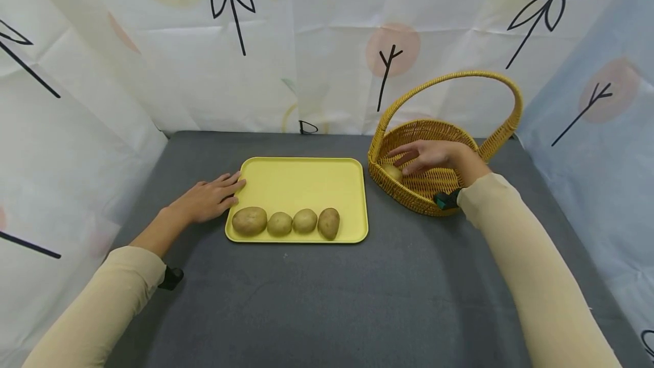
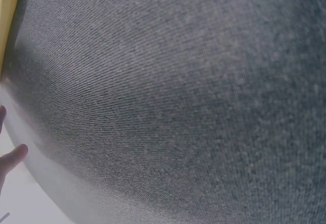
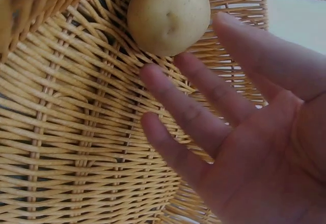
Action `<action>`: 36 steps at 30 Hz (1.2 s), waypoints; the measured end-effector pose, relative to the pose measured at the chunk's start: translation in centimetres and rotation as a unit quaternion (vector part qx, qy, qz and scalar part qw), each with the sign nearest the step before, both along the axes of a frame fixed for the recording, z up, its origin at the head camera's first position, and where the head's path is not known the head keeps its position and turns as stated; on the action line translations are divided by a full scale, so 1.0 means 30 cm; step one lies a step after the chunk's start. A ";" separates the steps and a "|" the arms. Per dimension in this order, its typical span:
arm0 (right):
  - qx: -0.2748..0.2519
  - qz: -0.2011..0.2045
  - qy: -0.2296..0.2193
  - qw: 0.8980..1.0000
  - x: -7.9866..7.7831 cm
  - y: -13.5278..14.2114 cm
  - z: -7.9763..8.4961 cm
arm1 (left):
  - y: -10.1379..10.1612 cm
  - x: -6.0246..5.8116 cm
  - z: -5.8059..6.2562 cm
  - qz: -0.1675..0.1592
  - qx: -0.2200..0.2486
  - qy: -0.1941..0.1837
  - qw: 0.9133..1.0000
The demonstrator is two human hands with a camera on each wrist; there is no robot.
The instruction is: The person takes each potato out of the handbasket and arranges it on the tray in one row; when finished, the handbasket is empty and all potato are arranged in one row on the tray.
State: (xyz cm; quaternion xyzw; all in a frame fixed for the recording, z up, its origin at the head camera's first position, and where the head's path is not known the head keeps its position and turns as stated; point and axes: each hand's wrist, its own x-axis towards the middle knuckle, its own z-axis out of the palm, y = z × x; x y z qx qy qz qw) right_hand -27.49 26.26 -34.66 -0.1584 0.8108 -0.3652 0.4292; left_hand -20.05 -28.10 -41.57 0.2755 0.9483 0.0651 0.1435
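Inside the wicker basket (image 1: 416, 206) my right hand (image 1: 428, 155) reaches over a round potato (image 1: 393, 172). In the right wrist view the fingers of that hand (image 3: 244, 132) are spread and relaxed, close to the potato (image 3: 168, 15) but not curled round it. My left hand (image 1: 212, 197) lies with straight fingers on the left edge of the yellow tray (image 1: 301, 180). Along the tray's near side sit a large potato (image 1: 249, 221), two small round ones (image 1: 279, 224) and an oval brown one (image 1: 328, 224). The left wrist view shows mostly cloth and two fingertips.
A dark grey cloth (image 1: 306, 300) covers the table. The basket's tall arched handle (image 1: 460, 74) rises over my right hand. White patterned curtains (image 1: 327, 61) hang behind the table and at both sides.
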 end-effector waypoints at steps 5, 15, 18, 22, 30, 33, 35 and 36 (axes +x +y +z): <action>0.032 0.008 -0.021 0.999 -0.009 -0.020 0.003 | 0.004 0.002 0.004 0.000 0.000 0.000 1.000; 0.048 0.022 -0.044 0.998 -0.018 -0.076 0.016 | 0.005 0.003 0.009 -0.002 0.002 0.000 1.000; 0.063 0.024 -0.044 0.997 -0.022 -0.086 0.014 | 0.004 0.002 0.008 -0.002 0.002 0.000 1.000; 0.083 0.032 -0.033 0.996 -0.027 -0.094 0.011 | 0.002 0.002 0.006 -0.001 0.006 0.000 1.000; 0.099 0.044 0.001 0.994 -0.022 -0.107 0.012 | -0.003 0.000 -0.003 -0.003 0.009 0.010 1.000; 0.101 0.048 0.015 0.994 -0.021 -0.106 0.011 | -0.001 -0.002 -0.005 -0.005 0.010 0.014 1.000; 0.101 0.053 0.021 0.993 -0.020 -0.103 0.009 | -0.002 -0.004 -0.008 -0.004 0.009 0.013 1.000; 0.101 0.054 0.023 0.993 -0.020 -0.101 0.008 | -0.002 -0.004 -0.008 -0.003 0.009 0.011 1.000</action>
